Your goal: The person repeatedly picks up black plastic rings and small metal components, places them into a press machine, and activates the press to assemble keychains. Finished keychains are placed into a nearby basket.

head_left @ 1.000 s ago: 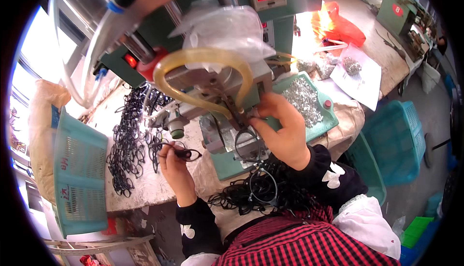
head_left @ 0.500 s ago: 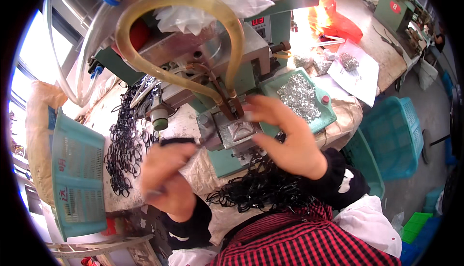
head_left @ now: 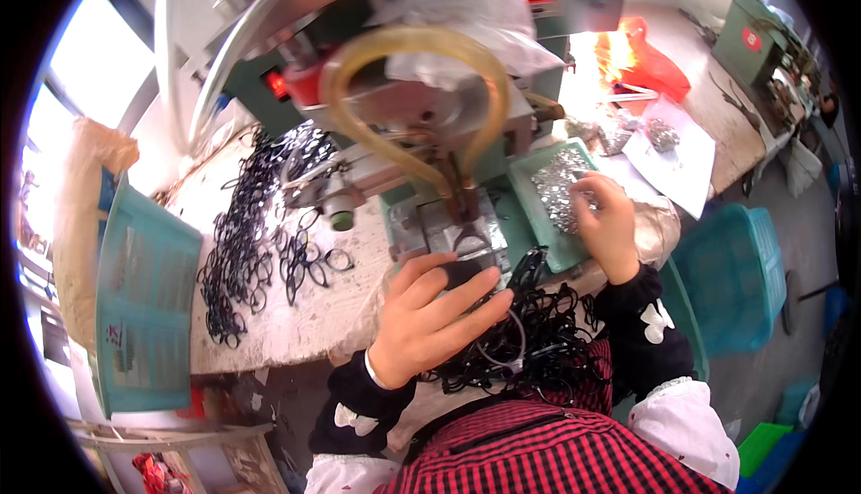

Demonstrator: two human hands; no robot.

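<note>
My left hand [head_left: 435, 319] reaches over the near side of a bench press [head_left: 480, 122], its fingers stretched out and spread. Beneath those fingers is a pile of black elastic loops [head_left: 538, 337], with a dark patch, partly covered, showing between them. My right hand [head_left: 612, 229] is at a green tray [head_left: 567, 256] of small silvery metal pieces [head_left: 558, 184]. Its thumb and fingertips come together over the pieces; whatever they pinch is too small to make out. Between my hands sits the press's metal die block [head_left: 471, 236], below a pair of brown prongs.
More black loops [head_left: 247, 252] cover the bench at left, beside a teal basket [head_left: 148, 306]. A yellowish hose [head_left: 413, 41] arches over the press. Teal crates [head_left: 731, 270] stand at right. Bagged metal pieces [head_left: 664, 135] and a red bag [head_left: 659, 68] lie behind the tray.
My left hand has swung from the left of the press to the near loop pile, its fingers spreading. My right hand has left the die for the tray. The view has shifted too.
</note>
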